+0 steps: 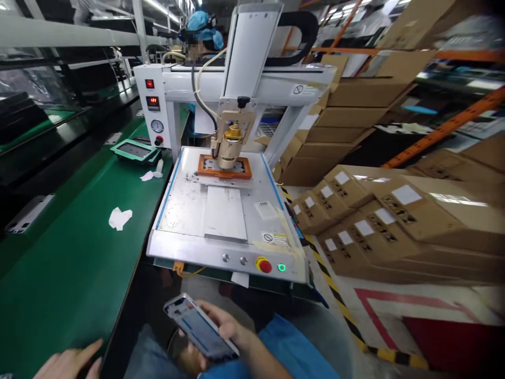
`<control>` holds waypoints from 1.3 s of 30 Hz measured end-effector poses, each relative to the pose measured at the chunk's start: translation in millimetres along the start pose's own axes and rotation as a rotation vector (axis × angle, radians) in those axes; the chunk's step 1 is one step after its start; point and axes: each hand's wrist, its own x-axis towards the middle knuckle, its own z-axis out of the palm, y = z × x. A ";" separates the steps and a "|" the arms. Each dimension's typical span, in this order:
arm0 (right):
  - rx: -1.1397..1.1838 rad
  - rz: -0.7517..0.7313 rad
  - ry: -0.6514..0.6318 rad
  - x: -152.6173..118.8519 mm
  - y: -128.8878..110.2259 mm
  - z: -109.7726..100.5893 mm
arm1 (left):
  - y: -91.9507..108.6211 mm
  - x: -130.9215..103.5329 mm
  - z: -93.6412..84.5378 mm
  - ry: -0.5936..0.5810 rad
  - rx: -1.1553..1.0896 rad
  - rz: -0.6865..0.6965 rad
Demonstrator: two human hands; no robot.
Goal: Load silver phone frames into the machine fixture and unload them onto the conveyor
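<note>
My right hand (231,329) holds a silver-edged phone frame (201,326) tilted above my lap, with the thumb along its upper edge and fingers curled underneath. Down at the lower left, my left hand (69,363) lies at the green work surface (79,252) with its fingers apart; part of it is cut off by the picture's edge. In front of me stands a white bench machine (232,252). Its brass-topped head (230,145) is over an orange fixture (203,167), which carries a flat metal part partly hidden by the head.
Another phone frame (29,213) lies on the left of the green surface, near a scrap of white paper (119,218). A green-rimmed tray (134,151) sits farther back. Cardboard boxes (410,200) are stacked at right. A person in a blue cap (198,21) is behind the machine.
</note>
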 end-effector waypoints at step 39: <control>-1.114 0.294 0.500 -5.7 65.5 -59.3 | 15.1 78.0 38.8 -0.072 0.183 -0.003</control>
